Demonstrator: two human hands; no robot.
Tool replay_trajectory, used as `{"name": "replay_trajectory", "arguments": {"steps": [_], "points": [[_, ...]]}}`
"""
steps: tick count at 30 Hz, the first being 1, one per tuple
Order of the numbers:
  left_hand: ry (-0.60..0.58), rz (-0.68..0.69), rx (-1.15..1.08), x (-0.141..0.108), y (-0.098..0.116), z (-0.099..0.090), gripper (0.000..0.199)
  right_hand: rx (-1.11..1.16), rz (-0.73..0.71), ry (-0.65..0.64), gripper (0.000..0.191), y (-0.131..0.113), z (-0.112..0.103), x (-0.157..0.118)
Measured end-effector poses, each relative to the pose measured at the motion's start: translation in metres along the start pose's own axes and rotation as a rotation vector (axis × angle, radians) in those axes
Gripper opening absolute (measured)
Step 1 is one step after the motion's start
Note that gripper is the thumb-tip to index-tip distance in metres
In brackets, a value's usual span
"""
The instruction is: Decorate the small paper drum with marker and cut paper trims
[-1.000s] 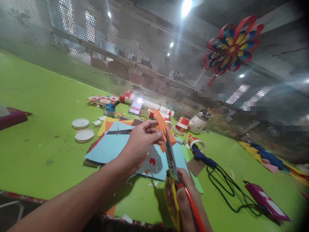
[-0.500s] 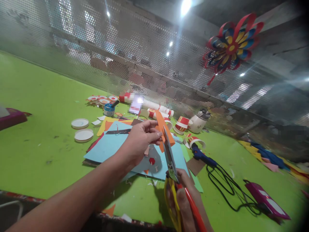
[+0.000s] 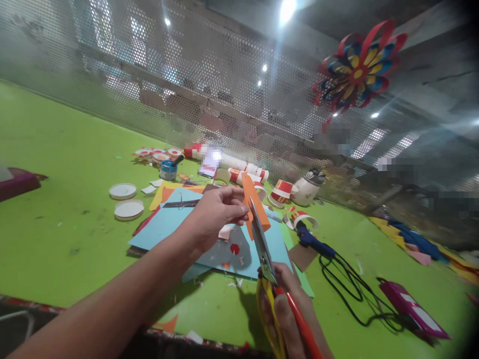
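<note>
Pinched in the fingers of my left hand (image 3: 220,212) is a piece of orange paper (image 3: 256,204), held above the table. My right hand (image 3: 292,304) grips scissors (image 3: 265,249) by their red and yellow handles. The scissor blades point up and lie against the lower part of the orange paper. Beneath both hands a sheet of light blue paper (image 3: 160,232) tops a stack of coloured sheets. A small red paper piece (image 3: 234,249) and several scraps rest on it, and a dark-bladed tool (image 3: 181,204) lies on its far left part.
A blue glue gun (image 3: 316,242) with a black cord lies right, near a purple box (image 3: 413,306). Behind are a blue jar (image 3: 168,170), red-and-white paper cups (image 3: 281,192), a phone (image 3: 210,162) and a white pot (image 3: 309,188). Two white lids (image 3: 128,209) sit left.
The scissor blades have shifted slightly left and tilted against the orange paper. The left hand has moved a little to the left, still holding the paper.
</note>
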State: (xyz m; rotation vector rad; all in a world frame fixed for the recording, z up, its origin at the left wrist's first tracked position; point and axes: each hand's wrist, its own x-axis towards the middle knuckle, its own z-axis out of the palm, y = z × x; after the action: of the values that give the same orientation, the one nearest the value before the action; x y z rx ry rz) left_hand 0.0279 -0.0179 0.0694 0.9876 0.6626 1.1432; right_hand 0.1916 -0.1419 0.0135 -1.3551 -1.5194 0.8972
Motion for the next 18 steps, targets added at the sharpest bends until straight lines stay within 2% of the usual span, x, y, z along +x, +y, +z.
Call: {"name": "replay_trajectory", "arguments": {"steps": [3,11,18], "points": [[-0.026,-0.003,0.015,0.0008,0.0011,-0.0022,0.023,0.006,0.020,-0.008,0.052,-0.0029,-0.0008,0.0000],[-0.103,-0.002,0.027,0.0068,-0.0003,-0.0098,0.024,-0.085,-0.032,0.001,0.052,-0.0018,-0.0041,0.0004],[-0.126,0.023,0.147,0.0061,0.0009,-0.0093,0.024,-0.079,-0.039,-0.045,0.049,0.0005,-0.0077,0.0010]]}}
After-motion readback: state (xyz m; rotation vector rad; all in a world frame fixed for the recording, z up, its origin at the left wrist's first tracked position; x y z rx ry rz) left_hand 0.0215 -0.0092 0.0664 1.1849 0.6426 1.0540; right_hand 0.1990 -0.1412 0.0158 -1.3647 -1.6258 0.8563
